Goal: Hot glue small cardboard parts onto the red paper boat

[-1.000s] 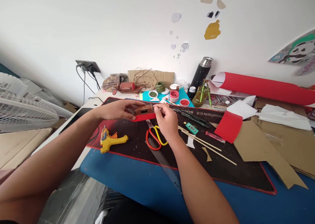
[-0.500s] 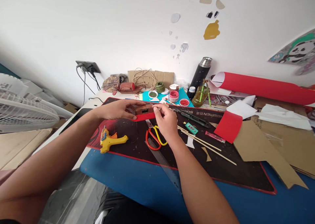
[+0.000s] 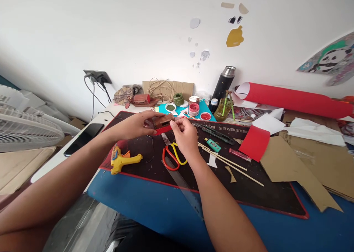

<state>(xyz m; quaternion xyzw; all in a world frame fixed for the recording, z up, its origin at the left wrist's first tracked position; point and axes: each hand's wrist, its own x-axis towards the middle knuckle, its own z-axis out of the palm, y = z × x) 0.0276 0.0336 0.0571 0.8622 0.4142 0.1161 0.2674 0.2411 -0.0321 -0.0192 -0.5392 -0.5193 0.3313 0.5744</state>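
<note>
A small brown box-like piece [image 3: 165, 120] with a dark slot and a red ribbed strip [image 3: 162, 129] along its lower edge is held above the dark mat. My left hand [image 3: 135, 125] grips its left end between thumb and fingers. At the right end, my right hand [image 3: 183, 131] pinches the piece near the red strip with thumb and forefinger. Scissors [image 3: 172, 156] with red and yellow handles lie just below, across a metal ruler [image 3: 186, 188]. To the left, a yellow glue gun [image 3: 125, 161] rests on the mat.
Paint jars [image 3: 194, 109] and a black flask [image 3: 224, 81] stand at the back. Right of my hands lie a black cutter [image 3: 215, 134], thin sticks [image 3: 235, 166], red paper [image 3: 254, 142] and cardboard [image 3: 282, 159]. A phone [image 3: 83, 138] and a fan [image 3: 27, 119] are at the left.
The brown piece has tilted, its right end now higher and its slot angled. Both hands still hold it. The view has shifted slightly, showing more of the phone.
</note>
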